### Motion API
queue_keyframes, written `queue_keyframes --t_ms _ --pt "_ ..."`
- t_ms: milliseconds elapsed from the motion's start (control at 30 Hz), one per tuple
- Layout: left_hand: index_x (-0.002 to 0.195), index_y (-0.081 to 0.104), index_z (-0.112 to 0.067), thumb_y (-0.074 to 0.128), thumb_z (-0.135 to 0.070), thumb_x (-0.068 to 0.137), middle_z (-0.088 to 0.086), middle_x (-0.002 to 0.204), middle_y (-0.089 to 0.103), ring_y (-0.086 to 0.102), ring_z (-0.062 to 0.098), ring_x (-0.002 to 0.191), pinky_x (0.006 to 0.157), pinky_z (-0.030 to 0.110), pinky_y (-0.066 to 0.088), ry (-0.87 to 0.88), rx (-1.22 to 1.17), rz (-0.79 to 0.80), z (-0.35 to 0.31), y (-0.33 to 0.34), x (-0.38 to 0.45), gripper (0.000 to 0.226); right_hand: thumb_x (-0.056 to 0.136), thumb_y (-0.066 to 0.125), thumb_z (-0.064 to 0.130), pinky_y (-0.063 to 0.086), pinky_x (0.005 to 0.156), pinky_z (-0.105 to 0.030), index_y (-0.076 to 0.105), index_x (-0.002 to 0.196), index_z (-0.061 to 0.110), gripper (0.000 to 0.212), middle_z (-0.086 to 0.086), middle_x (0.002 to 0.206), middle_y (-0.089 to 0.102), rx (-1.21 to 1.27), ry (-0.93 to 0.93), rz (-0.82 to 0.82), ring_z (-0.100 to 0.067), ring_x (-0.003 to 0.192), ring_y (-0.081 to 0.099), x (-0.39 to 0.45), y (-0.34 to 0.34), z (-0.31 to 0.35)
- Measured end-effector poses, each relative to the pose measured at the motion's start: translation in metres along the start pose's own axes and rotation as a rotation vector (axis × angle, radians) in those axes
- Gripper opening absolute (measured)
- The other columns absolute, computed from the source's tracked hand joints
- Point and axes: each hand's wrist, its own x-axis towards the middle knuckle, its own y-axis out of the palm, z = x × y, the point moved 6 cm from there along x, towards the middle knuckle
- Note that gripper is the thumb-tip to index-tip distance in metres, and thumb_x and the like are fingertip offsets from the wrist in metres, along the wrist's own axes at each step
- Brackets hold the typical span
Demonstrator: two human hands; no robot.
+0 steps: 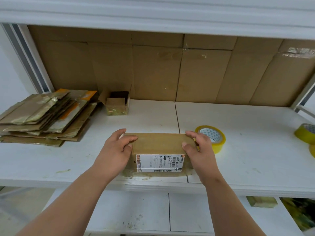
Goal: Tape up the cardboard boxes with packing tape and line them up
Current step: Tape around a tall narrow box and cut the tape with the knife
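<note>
A closed brown cardboard box (158,145) with a white shipping label on its near face stands at the front of the white shelf (247,150). My left hand (117,149) grips its left end, thumb on top. My right hand (198,149) grips its right end, thumb on top and fingers round the far corner. A yellow roll of packing tape (212,137) lies flat just right of the box, partly behind my right hand.
A stack of flattened cardboard boxes (46,116) lies at the left. A small open box (117,103) stands near the cardboard back wall. More yellow tape rolls (305,135) sit at the right edge. A lower shelf (136,212) shows below.
</note>
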Motion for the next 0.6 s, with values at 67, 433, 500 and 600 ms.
queue_keyframes --t_ms 67,433,500,600 --pt "0.132 0.058 -0.024 0.040 -0.018 0.104 -0.006 0.162 0.021 0.017 0.015 0.150 0.119 0.026 0.015 0.044 0.155 0.038 -0.007 0.002 0.002 0.034 0.095 0.063 0.016 0.033 0.104 -0.019 0.065 0.125 0.030 0.033 0.013 0.146 0.038 -0.054 -0.008 0.058 0.000 0.127 0.038 0.002 0.001 0.002" --pt "0.156 0.001 -0.040 0.049 -0.074 0.083 -0.014 0.165 -0.005 -0.017 0.011 0.150 0.121 0.036 0.011 0.076 0.417 0.242 -0.008 0.022 -0.003 0.093 0.102 0.050 0.023 0.024 0.104 -0.016 0.057 0.138 0.026 0.037 0.021 0.156 0.027 -0.101 -0.015 0.160 0.012 0.128 0.026 -0.006 0.005 0.001" --pt "0.156 0.006 -0.038 0.051 -0.071 0.084 -0.013 0.165 -0.003 -0.015 0.011 0.150 0.121 0.034 0.009 0.084 0.392 0.211 -0.008 0.022 -0.003 0.091 0.099 0.052 0.016 0.027 0.109 -0.019 0.054 0.141 0.026 0.044 0.023 0.157 0.024 -0.072 0.008 0.225 0.011 0.133 0.024 -0.008 0.003 0.002" --pt "0.157 0.008 -0.037 0.052 -0.068 0.086 -0.013 0.165 -0.003 -0.014 0.011 0.150 0.121 0.035 0.010 0.076 0.382 0.212 -0.010 0.025 -0.002 0.089 0.091 0.058 0.009 0.029 0.112 -0.022 0.047 0.147 0.024 0.059 0.023 0.158 0.019 -0.141 0.012 0.307 0.006 0.138 0.021 -0.007 -0.001 0.003"
